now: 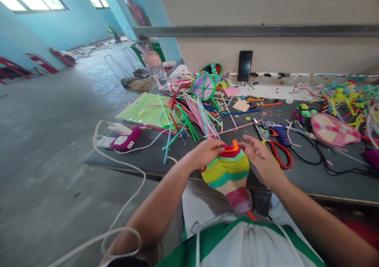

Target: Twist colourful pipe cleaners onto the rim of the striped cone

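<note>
A striped piece (pixel 227 176) in yellow, teal, cream and pink hangs over the table's front edge, narrowing downward. My left hand (pixel 207 153) pinches its top left corner between thumb and fingers. An orange strip (pixel 235 145) stands up from the top edge, beside the fingers. My right hand (pixel 258 156) is at the top right of the piece, fingers spread and slightly curled; whether a fingertip touches the orange strip is not clear. Red-handled scissors (pixel 280 152) lie open just right of my right hand, next to a blue glue gun (pixel 280 134).
Pipe cleaners (pixel 198 113) lie heaped mid-table, by a green round-framed piece (pixel 203 86) and green packet (pixel 142 111). A purple power strip (pixel 126 139) with white cable sits left. Behind are a bottle (pixel 158 71) and phone (pixel 244 66). Right: a pink oval piece (pixel 334 129) and black cables.
</note>
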The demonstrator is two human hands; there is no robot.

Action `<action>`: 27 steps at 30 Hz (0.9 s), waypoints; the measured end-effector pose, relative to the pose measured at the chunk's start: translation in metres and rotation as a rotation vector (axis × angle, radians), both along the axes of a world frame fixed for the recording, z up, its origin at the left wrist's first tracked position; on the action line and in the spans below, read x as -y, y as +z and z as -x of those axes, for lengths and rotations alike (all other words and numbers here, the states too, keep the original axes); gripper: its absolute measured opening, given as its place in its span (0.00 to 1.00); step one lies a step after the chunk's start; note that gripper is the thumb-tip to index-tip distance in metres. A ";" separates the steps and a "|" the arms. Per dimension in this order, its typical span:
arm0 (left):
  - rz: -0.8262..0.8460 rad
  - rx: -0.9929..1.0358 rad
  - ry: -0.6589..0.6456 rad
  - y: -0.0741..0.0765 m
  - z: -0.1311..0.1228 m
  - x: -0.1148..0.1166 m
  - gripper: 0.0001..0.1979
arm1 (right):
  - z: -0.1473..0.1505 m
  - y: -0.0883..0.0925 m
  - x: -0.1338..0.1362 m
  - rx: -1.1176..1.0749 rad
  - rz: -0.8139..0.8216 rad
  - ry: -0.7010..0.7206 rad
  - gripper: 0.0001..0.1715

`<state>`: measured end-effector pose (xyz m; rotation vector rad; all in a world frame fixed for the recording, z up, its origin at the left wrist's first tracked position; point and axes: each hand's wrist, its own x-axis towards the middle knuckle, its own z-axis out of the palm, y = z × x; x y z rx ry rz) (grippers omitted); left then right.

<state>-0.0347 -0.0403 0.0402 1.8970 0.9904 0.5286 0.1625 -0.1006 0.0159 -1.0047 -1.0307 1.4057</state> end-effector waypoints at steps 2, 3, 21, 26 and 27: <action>0.105 0.108 0.093 0.003 -0.002 -0.009 0.11 | 0.003 -0.008 -0.002 -0.107 0.098 0.135 0.24; 0.154 0.189 0.129 0.006 -0.002 -0.015 0.12 | 0.004 -0.010 -0.004 -0.171 0.128 0.167 0.22; 0.395 0.977 0.252 0.022 -0.059 -0.068 0.27 | -0.036 0.009 -0.085 -0.593 -0.036 0.025 0.18; 0.459 1.068 0.249 0.010 -0.057 -0.060 0.34 | -0.036 0.012 -0.076 -0.547 -0.030 0.044 0.19; 0.483 1.079 0.274 0.006 -0.057 -0.061 0.32 | -0.035 0.013 -0.074 -0.545 -0.029 0.057 0.20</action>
